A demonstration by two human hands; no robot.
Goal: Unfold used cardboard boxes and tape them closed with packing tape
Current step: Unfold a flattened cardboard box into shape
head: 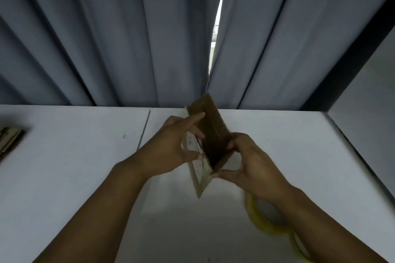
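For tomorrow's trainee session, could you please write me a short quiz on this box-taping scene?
1. True or false: only the left hand holds the cardboard box.
2. Where is the yellowish tape roll? A) by the right forearm B) at the far left C) inside the box
3. What lies at the far left edge of the table?
Key: 1 false, the right hand grips it too; 2 A; 3 flattened cardboard, partly out of frame.
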